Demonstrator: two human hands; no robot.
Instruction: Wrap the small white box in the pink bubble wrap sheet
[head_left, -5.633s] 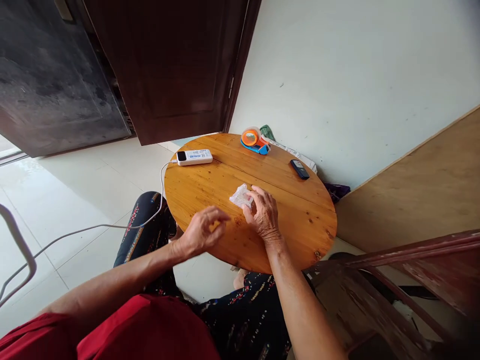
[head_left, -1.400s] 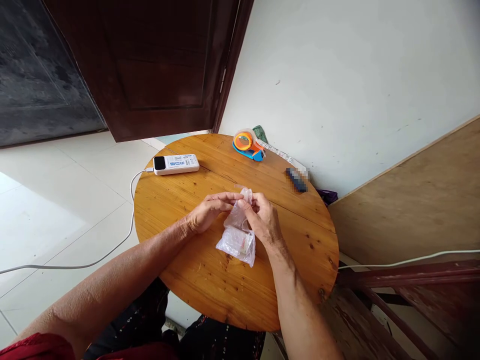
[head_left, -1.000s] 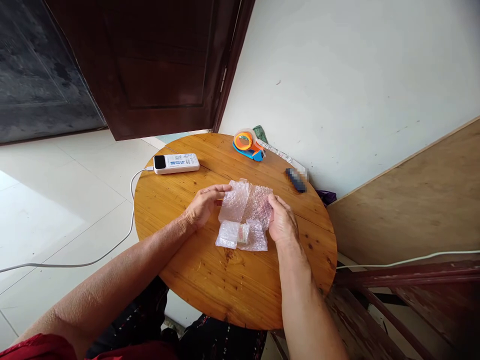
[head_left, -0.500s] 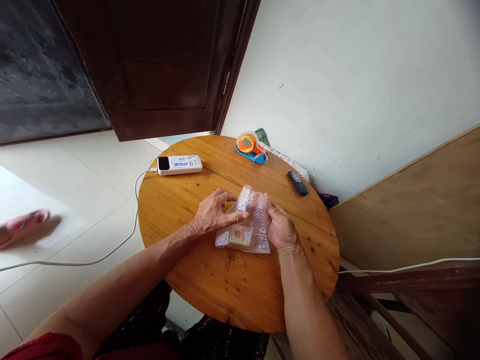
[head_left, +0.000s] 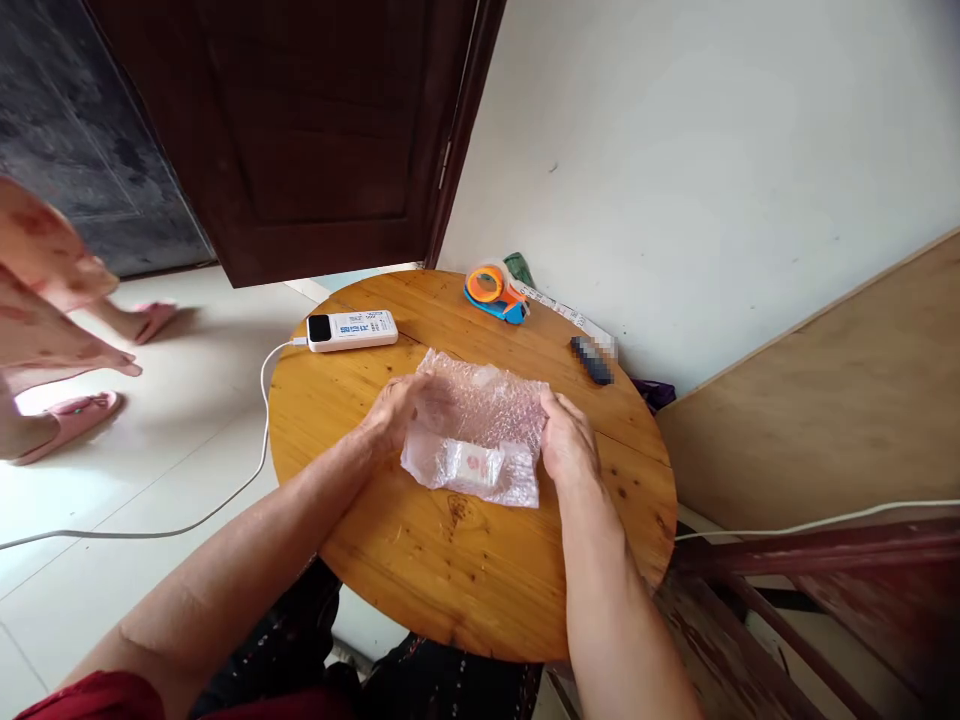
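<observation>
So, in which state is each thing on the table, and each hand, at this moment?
Bubble wrap: spread open between both hands, near part on the table.
Packet: lying flat in the wrap's near part.
Left hand: gripping the wrap's left edge.
Right hand: gripping the wrap's right edge.
Power bank: lying flat, cable plugged in.
Tape dispenser: resting at the far edge, roll loaded.

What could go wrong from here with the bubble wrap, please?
The packet lies loose in the wrap, which the left hand and right hand hold by its sides; a tilt might slide it out. The cable from the power bank trails over the floor near another person's feet; a snag could drag it off the table.
</observation>
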